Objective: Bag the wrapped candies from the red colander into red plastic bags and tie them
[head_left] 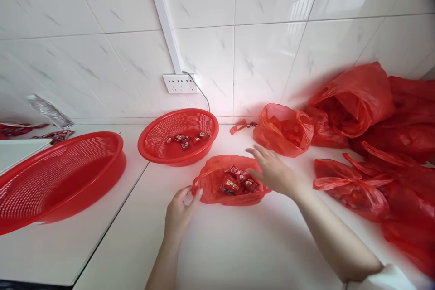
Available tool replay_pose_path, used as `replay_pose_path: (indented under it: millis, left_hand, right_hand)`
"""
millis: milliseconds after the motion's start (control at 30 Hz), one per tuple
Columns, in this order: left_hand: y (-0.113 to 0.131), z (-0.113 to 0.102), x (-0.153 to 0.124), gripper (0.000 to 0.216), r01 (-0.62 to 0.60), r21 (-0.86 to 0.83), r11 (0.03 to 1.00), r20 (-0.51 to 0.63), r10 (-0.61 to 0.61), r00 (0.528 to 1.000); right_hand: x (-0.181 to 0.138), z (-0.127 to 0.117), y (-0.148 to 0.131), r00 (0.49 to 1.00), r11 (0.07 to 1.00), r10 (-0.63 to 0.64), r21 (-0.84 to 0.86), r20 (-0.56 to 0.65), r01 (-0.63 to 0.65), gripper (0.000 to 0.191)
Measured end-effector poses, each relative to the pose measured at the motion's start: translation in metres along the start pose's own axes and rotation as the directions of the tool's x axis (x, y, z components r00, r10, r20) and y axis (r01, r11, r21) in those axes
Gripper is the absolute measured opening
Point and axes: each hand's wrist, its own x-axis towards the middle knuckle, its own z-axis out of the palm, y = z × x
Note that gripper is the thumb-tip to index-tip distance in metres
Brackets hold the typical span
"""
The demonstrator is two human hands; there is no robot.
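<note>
A red plastic bag lies with its mouth spread on the white table, and several small red wrapped packets show inside it. My left hand pinches the bag's left edge between thumb and fingers. Over the bag's right side is my right hand, fingers stretched out and apart, holding nothing. Its thumb reaches above the packets; whether it touches the bag I cannot tell. Behind the bag stands a round red mesh basket with several similar packets at its bottom.
A larger red basket stands at the left. On the right are an upright red bag, a knotted red bag and a pile of red bags. A power socket with a cable is on the tiled wall.
</note>
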Motion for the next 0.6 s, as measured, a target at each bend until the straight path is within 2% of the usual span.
replay_pose_path:
  millis: [33, 100, 167, 200, 267, 333, 400, 467, 500, 533, 600]
  left_hand:
    - [0.000, 0.002, -0.002, 0.038, 0.009, -0.054, 0.999, -0.011, -0.009, 1.000]
    - [0.004, 0.004, -0.003, 0.033, -0.005, -0.162, 0.987, -0.061, -0.005, 0.998]
    - [0.014, 0.001, -0.001, 0.032, -0.014, -0.289, 0.957, -0.095, -0.014, 0.995]
    - [0.022, -0.003, 0.001, 0.032, -0.028, -0.355, 0.934, -0.101, -0.008, 0.995]
    - [0.044, -0.012, 0.004, 0.029, -0.089, -0.466, 0.881, -0.113, 0.041, 0.993]
    - [0.072, -0.023, 0.007, 0.024, -0.197, -0.514, 0.835, -0.145, 0.142, 0.979]
    - [0.100, -0.033, 0.009, 0.019, -0.289, -0.527, 0.799, -0.192, 0.220, 0.957]
    - [0.122, -0.041, 0.014, 0.013, -0.387, -0.564, 0.729, -0.252, 0.294, 0.922]
    - [0.130, -0.044, 0.018, 0.011, -0.432, -0.599, 0.674, -0.275, 0.333, 0.902]
    - [0.136, -0.046, 0.021, 0.010, -0.476, -0.638, 0.606, -0.297, 0.376, 0.878]
    - [0.144, -0.047, 0.029, 0.015, -0.519, -0.720, 0.461, -0.296, 0.473, 0.830]
  right_hand:
    - [-0.007, -0.003, 0.016, 0.990, 0.988, 0.129, -0.097, 0.057, -0.123, 0.061]
    - [-0.019, -0.007, 0.039, 0.935, 0.953, 0.285, -0.171, 0.213, -0.252, 0.063]
    - [-0.027, -0.016, 0.053, 0.891, 0.952, 0.305, -0.095, 0.336, -0.291, 0.052]
    - [-0.028, -0.023, 0.057, 0.889, 0.955, 0.285, -0.026, 0.357, -0.296, 0.046]
    - [-0.027, -0.042, 0.063, 0.922, 0.954, 0.239, 0.106, 0.305, -0.282, 0.035]
    - [-0.021, -0.065, 0.066, 0.962, 0.950, 0.205, 0.198, 0.182, -0.240, 0.028]
    - [-0.009, -0.084, 0.067, 0.984, 0.936, 0.179, 0.307, 0.008, -0.173, 0.023]
    - [0.004, -0.097, 0.062, 0.955, 0.889, 0.160, 0.456, -0.248, -0.031, 0.018]
    - [0.010, -0.100, 0.057, 0.904, 0.854, 0.157, 0.515, -0.397, 0.078, 0.017]
    - [0.016, -0.102, 0.050, 0.830, 0.817, 0.155, 0.542, -0.535, 0.197, 0.016]
    - [0.023, -0.101, 0.033, 0.675, 0.768, 0.133, 0.506, -0.726, 0.393, 0.016]
